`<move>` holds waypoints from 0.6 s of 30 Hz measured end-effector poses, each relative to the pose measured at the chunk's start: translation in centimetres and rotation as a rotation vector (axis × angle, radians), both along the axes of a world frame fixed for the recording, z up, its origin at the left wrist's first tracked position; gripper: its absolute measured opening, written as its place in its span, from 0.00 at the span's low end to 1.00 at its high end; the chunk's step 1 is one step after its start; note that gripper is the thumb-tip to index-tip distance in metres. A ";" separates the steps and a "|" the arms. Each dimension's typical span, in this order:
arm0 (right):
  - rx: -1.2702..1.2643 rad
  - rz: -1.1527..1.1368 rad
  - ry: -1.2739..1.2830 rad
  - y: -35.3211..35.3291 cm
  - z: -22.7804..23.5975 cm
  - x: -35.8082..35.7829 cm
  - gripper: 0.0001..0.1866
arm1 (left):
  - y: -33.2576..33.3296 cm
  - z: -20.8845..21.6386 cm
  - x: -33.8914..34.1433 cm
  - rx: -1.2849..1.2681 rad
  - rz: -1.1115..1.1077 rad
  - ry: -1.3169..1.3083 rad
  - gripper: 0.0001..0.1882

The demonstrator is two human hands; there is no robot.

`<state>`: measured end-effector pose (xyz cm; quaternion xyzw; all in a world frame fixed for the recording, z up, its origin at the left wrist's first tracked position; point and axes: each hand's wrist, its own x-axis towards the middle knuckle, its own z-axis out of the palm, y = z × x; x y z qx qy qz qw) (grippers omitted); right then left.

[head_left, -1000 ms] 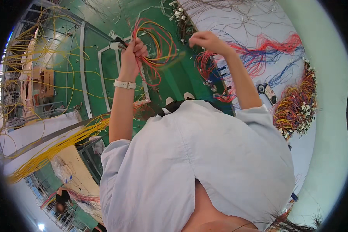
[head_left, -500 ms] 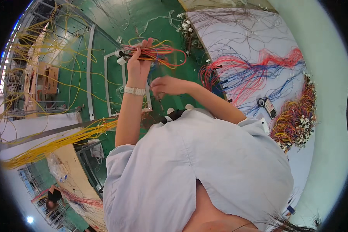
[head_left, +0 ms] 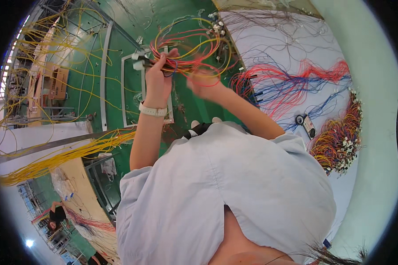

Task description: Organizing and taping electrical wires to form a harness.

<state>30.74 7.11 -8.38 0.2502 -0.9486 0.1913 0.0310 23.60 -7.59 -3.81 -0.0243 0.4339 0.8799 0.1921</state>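
My left hand (head_left: 158,75) is closed round a bundle of red, yellow and blue wires (head_left: 188,39), held up in front of me over the floor. White and black connectors (head_left: 139,64) stick out at the bundle's left side. To the right the wires spread in wide loose loops. My right hand (head_left: 204,85) is at the lower right of these loops, smeared by motion. Whether its fingers grip a wire cannot be made out.
A white table (head_left: 296,33) at right carries red and blue wires (head_left: 303,73), a roll of black tape (head_left: 300,119) and a heap of wire bundles (head_left: 338,137). Yellow wires (head_left: 70,160) hang on metal racks at left. Another person (head_left: 57,215) is at the lower left.
The wire loops have opened out wider and reach farther up and right. My right hand has moved right and up, from near my left wrist to the loops. My left hand still holds the bundle.
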 end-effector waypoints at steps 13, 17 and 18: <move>-0.950 -0.331 -0.858 3.3 2.2 -3.2 0.25 | 0.5 0.8 0.4 0.107 -0.357 -0.035 0.05; -1.891 -0.032 -1.276 4.7 1.4 -2.9 0.22 | 0.7 -0.3 0.5 0.186 -0.270 -0.086 0.05; -1.890 -0.031 -1.282 4.0 2.5 -2.0 0.22 | 0.5 -0.9 0.4 0.184 -0.266 -0.089 0.05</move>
